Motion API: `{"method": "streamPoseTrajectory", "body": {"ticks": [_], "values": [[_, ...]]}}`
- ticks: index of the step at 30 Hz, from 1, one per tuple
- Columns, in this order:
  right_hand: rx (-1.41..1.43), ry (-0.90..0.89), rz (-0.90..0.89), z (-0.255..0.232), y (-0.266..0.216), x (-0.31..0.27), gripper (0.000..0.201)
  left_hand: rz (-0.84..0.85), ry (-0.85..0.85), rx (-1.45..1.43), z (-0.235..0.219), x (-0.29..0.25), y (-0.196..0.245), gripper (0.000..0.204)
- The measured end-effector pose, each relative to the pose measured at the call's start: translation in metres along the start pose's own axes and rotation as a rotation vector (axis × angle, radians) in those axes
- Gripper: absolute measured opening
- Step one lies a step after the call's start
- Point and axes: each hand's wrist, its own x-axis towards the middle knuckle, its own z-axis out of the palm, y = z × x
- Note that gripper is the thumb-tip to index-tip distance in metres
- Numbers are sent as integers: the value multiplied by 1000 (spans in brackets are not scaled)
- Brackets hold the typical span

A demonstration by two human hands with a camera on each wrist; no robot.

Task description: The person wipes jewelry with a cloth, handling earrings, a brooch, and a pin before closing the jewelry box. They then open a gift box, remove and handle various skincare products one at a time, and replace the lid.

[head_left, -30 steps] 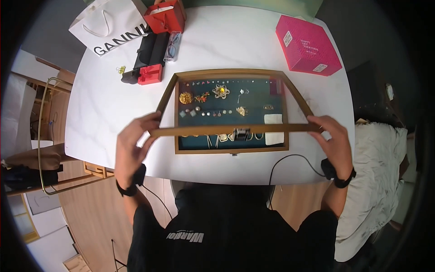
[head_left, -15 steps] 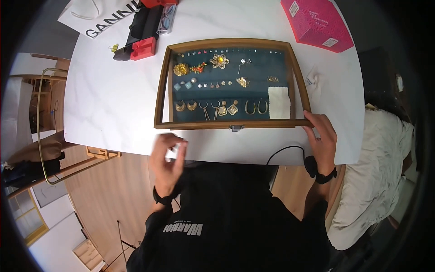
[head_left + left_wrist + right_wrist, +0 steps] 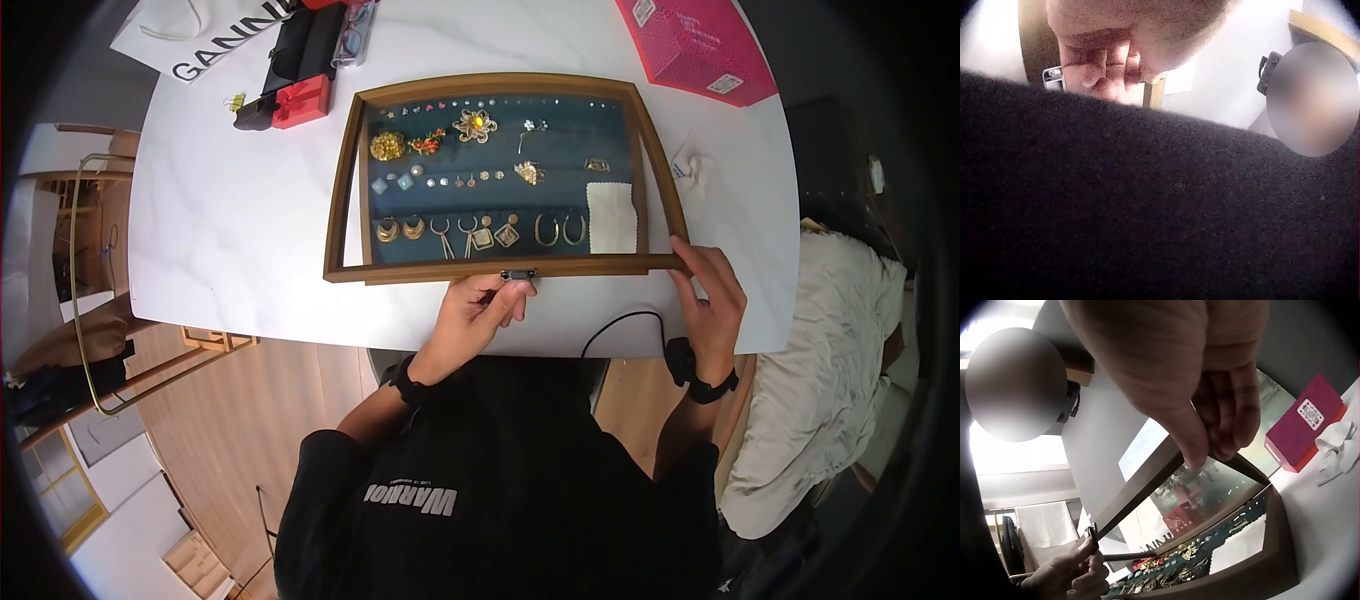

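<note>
1. Thumb and fingertips of the left hand (image 3: pixel 480 315) are pinched together right at the metal latch (image 3: pixel 518 274), mid front edge, so that grip is basically closed on it.
2. Right hand (image 3: pixel 712 300) has the lid (image 3: pixel 400 270) by its wooden frame, close to the front right corner. Thumb's on one side, fingers on the other, with only the thickness of the wood between them.
3. Lid is tilted up, with a wedge of open space between it and the case (image 3: pixel 1282 550), which sits flat on the white table (image 3: pixel 230 220) in front of the person.
4. Inside, on dark teal lining: gold earrings (image 3: pixel 546 229) along the front row, a flower brooch (image 3: pixel 475 124) further back, rows of tiny studs, and a pale rectangular cloth (image 3: pixel 611 218) at the front right.
5. Crumpled white fabric (image 3: pixel 697 168) lies just right of the case, and a pink box (image 3: pixel 700 50) is behind that.
6. Back left has a little red box (image 3: pixel 302 102), a black pouch (image 3: pixel 305 45), glasses in a clear case (image 3: pixel 354 35) and a white GANNI bag (image 3: pixel 190 45).
</note>
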Motion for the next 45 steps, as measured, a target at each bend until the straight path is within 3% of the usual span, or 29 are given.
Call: {"method": "streamPoseTrajectory", "body": {"ticks": [6,14,23,33,39,41,42,44,45], "values": [[-11,-12,-6,0,1,1,41,-7,-15,18,0,-4,5,32],[-19,-142,-29,4,9,-6,43,-165,-127,-163,0,-13,1,42],[-59,-223,-73,8,20,-11,41,-397,-90,-460,4,-17,10,47],[-20,-285,-77,14,25,-17,38,-501,-59,-424,-1,-18,-3,44],[-135,-282,-64,5,-6,-7,35,-447,-109,-233,-8,-17,3,48],[-138,-139,-52,-1,-21,-8,31,-441,-118,233,-16,-22,23,38],[-137,-139,-52,0,-25,-12,31,-442,-118,233,-21,-27,33,38],[283,-278,236,4,-31,-23,26,-3,-22,684,-27,-34,53,24],[283,-280,237,12,-33,-25,26,-29,42,653,-25,-33,65,18]]}}
